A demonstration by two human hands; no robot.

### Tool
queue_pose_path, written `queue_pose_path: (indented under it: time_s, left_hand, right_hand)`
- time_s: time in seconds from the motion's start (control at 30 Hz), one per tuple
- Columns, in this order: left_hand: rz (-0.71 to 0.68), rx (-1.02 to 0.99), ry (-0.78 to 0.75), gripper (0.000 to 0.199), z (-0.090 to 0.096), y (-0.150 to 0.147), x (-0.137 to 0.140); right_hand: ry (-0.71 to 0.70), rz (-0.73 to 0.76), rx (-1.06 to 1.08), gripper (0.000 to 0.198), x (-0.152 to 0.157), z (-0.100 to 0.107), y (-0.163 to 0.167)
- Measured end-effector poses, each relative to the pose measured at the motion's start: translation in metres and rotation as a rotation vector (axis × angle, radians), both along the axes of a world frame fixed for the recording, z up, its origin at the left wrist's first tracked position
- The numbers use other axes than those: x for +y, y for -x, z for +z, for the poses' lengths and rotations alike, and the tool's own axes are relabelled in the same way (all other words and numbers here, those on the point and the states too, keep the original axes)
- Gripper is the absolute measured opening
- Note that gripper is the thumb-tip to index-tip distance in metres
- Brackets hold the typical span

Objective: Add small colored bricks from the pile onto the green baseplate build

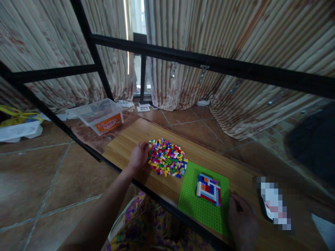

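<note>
- Far left on the tiled floor we see a yellow-handled bag (pixel 15 122), and nearer the curtains a clear plastic tub (pixel 101 116) with an orange label, well apart from the work.
- Our left hand (pixel 138 156) rests at the left edge of the pile of small coloured bricks (pixel 167 157), fingers curled into it, seemingly to pick from it; whether a brick is pinched we cannot tell.
- The pile lies on the wooden board (pixel 125 143), just beside the green baseplate (pixel 204 205), so pieces stay within reach.
- On the baseplate sits a flat patch of red, blue and white bricks (pixel 208 189), pressed onto the studs.
- Our right hand (pixel 242 218) lies on the baseplate's right edge, probably steadying it; the fingers look loosely bent, grasping nothing we can make out.
</note>
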State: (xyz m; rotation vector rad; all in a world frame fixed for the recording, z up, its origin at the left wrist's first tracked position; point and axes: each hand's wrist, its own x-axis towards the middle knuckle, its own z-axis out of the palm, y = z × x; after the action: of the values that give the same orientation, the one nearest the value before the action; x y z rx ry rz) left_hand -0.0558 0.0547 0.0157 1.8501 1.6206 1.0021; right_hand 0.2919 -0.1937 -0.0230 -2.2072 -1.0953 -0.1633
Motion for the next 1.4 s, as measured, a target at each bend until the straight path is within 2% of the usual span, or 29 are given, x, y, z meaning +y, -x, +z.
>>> queue_pose_path:
  time_s: [0.1,0.17,0.27,0.4,0.57,0.73,0.97,1.13,1.4]
  left_hand:
    - [0.022,-0.499,0.192,0.011,0.0,-0.003,-0.005]
    - [0.012,-0.755,0.295,0.014,0.001,-0.006,-0.009]
    - [-0.019,-0.944,0.4,0.018,0.006,-0.008,-0.015]
    - [-0.024,-1.233,0.59,0.014,0.013,-0.008,-0.021]
    - [-0.02,-1.284,0.648,0.021,0.016,-0.009,-0.023]
    - [-0.012,-1.303,0.618,0.015,0.015,-0.012,-0.027]
    - [-0.041,-1.331,0.661,0.019,0.019,-0.014,-0.03]
    - [-0.031,-1.354,0.688,0.015,0.022,-0.016,-0.029]
    - [-0.04,-1.346,0.672,0.016,0.026,-0.018,-0.032]
  right_hand:
    - [0.009,0.003,0.001,0.049,0.0,0.0,0.0]
    - [0.019,0.006,0.011,0.049,-0.001,-0.001,-0.001]
    - [0.024,-0.005,0.02,0.047,-0.001,-0.001,-0.002]
    - [0.035,-0.008,0.017,0.048,-0.001,0.0,-0.002]
    - [0.034,-0.011,0.015,0.05,-0.001,-0.001,-0.003]
    - [0.035,-0.025,0.021,0.048,-0.001,-0.002,-0.003]
    - [0.041,-0.032,0.012,0.048,-0.001,0.0,-0.001]
    - [0.018,-0.001,0.008,0.049,-0.001,0.0,-0.001]
    - [0.007,-0.011,-0.004,0.049,-0.001,-0.003,-0.002]
